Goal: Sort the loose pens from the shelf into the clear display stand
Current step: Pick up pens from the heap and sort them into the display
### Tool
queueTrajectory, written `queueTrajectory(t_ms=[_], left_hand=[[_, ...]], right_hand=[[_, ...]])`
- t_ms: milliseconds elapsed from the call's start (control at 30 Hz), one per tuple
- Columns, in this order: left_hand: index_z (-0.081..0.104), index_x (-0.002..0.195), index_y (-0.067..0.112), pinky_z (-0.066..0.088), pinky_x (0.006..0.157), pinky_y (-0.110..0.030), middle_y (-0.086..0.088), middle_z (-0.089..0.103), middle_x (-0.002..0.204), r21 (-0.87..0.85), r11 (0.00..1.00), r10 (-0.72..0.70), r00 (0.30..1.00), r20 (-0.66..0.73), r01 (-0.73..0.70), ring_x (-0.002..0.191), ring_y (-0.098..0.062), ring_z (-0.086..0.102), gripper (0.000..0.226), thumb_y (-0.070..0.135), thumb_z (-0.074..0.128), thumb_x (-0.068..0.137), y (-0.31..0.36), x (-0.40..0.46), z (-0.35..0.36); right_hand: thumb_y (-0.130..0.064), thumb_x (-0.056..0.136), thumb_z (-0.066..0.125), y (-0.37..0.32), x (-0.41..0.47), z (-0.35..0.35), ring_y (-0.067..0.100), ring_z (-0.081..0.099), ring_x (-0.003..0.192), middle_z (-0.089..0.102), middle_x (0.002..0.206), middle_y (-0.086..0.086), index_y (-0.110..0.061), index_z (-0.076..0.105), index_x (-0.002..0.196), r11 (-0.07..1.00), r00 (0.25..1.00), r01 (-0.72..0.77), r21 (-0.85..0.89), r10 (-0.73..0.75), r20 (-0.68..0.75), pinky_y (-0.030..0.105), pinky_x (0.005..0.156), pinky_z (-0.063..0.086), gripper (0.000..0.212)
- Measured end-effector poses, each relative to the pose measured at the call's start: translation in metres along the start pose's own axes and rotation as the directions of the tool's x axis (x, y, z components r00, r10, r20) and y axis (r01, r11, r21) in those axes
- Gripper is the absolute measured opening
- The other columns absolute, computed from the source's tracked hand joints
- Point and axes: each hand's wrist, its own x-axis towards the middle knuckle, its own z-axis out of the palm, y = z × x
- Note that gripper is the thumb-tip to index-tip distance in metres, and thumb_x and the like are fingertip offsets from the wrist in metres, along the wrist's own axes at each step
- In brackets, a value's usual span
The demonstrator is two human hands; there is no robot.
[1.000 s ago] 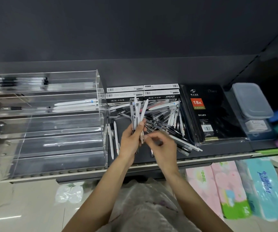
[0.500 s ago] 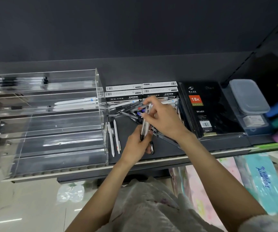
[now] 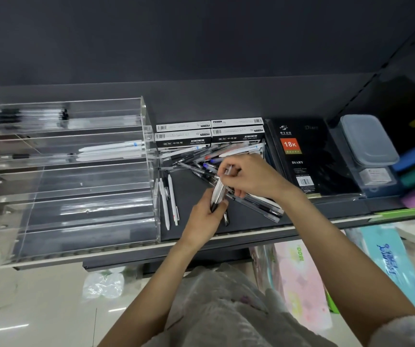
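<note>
From the head camera, the left hand [image 3: 205, 217] grips a bunch of pens [image 3: 218, 194] by their lower ends while the right hand [image 3: 250, 176] pinches one pen's top, above the loose pens [image 3: 201, 159] heaped on the dark shelf [image 3: 196, 191]. The clear display stand [image 3: 76, 176] stands just left, white pens [image 3: 111, 149] in its second tier. Behind lie boxes [image 3: 184, 141] reading "GEL INK PEN", beside a black "18K" "DIARY" notebook [image 3: 299, 156].

A dark grey back wall [image 3: 201, 46] rises behind the dark shelf [image 3: 226, 242], whose pale front edge runs across the view. Below it lies a glossy cream tiled floor [image 3: 26, 309] that catches streaks of light near the lower left corner.
</note>
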Motion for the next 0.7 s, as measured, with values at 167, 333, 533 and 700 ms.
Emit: queueTrajectory(t_ms=[167,333,533,700], left_hand=[[0.056,0.111,0.02,0.035,0.055,-0.02,0.008,0.048,0.072,-0.235,0.966,-0.098,0.993,0.059,0.109,0.061,-0.007,0.042,0.039,0.053,0.045,0.094,0.01,-0.004,-0.007],[0.059,0.104,0.02,0.041,0.058,-0.015,0.003,0.054,0.078,-0.301,0.95,-0.126,0.984,-0.126,0.083,0.063,-0.002,0.049,0.023,0.034,0.04,0.1,0.01,0.003,-0.011],[0.056,0.104,0.011,0.051,0.064,-0.021,0.001,0.061,0.078,-0.548,0.836,-0.141,0.977,-0.159,0.032,0.064,-0.008,0.058,0.019,0.021,0.041,0.101,0.007,0.009,-0.027],[0.047,0.123,0.011,0.057,0.079,-0.028,-0.005,0.069,0.105,-0.657,0.754,-0.078,0.991,-0.113,-0.016,0.089,-0.02,0.071,0.026,0.021,0.038,0.102,0.021,0.012,-0.016]], right_hand=[[-0.004,0.084,0.061,0.004,-0.002,-0.003,0.022,0.068,0.056,0.066,0.061,0.005,-0.011,0.059,0.091,0.989,0.998,-0.056,0.136,0.055,0.015,0.034,0.058,0.059,0.01],[-0.007,0.086,0.065,0.008,-0.017,-0.013,0.021,0.067,0.064,0.067,0.073,0.004,-0.015,0.056,0.089,0.976,0.999,-0.054,0.209,0.054,0.006,0.029,0.062,0.057,0.012],[-0.002,0.08,0.067,0.029,-0.054,-0.035,0.013,0.063,0.063,0.068,0.074,0.0,-0.012,0.059,0.083,0.854,0.927,0.06,0.517,0.145,-0.346,0.02,0.064,0.053,0.014],[0.006,0.083,0.06,0.027,-0.051,0.017,0.012,0.067,0.067,0.07,0.072,-0.002,-0.009,0.057,0.084,0.592,0.729,0.231,0.773,0.42,-0.54,0.02,0.07,0.054,0.015]])
